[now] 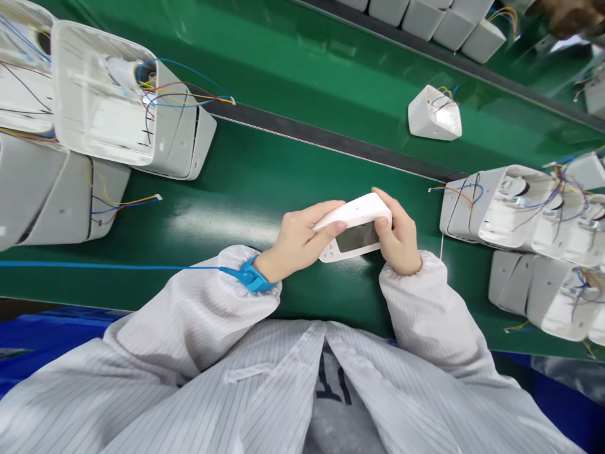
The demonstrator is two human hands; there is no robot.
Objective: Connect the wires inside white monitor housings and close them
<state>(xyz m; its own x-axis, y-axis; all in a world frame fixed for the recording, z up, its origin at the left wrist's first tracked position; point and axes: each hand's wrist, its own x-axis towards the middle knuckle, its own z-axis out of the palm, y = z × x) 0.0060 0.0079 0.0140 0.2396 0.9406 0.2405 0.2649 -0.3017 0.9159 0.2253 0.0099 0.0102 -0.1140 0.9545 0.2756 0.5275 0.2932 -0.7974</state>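
A white device (358,208) with a dark rectangular screen and small printed marks is held above the green table, in front of my body. My left hand (302,239) grips its left end, thumb on the front face near the screen. Around the right end is my right hand (398,234), with its thumb at the screen's upper right corner and its fingers behind the top edge. A blue strap (255,276) with a blue cord circles my left wrist.
White open housings (106,101) with loose coloured wires stand at the left of the green table (265,170). More housings (510,208) line the right side. Beyond a dark rail sit a small white housing (432,116) and several grey-white units (423,19).
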